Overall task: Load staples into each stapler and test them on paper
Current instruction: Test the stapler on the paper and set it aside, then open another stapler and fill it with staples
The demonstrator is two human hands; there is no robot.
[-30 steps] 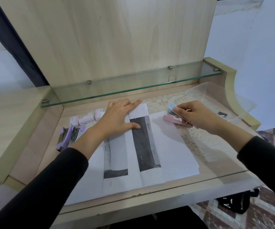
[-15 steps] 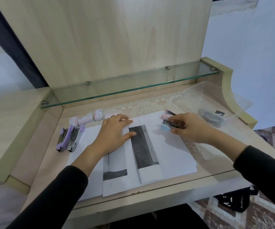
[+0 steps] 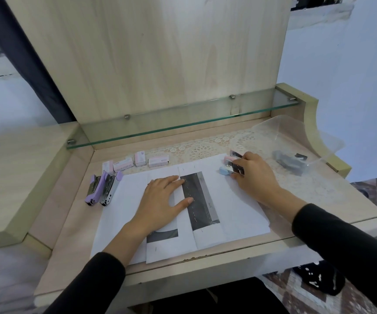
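White paper sheets (image 3: 239, 209) with dark printed strips lie across the desk. My left hand (image 3: 162, 200) rests flat on them, fingers straight, pressing the sheets down. My right hand (image 3: 253, 177) grips a small blue stapler (image 3: 227, 170) at the papers' far right corner, with a pink stapler (image 3: 229, 158) just behind it. Two purple staplers (image 3: 102, 188) lie side by side to the left of the paper. Several small pink-and-white staple boxes (image 3: 140, 159) line the back of the desk.
A clear plastic container (image 3: 296, 132) at the right holds a dark stapler (image 3: 290, 161). A glass shelf (image 3: 183, 123) overhangs the back of the desk above a lace mat (image 3: 203, 148). A raised wooden ledge (image 3: 20, 168) borders the left side.
My right hand has brought the blue stapler from beside the pink one toward the papers' top right corner. My left hand has slid a little nearer along the sheets. The view shifted downward.
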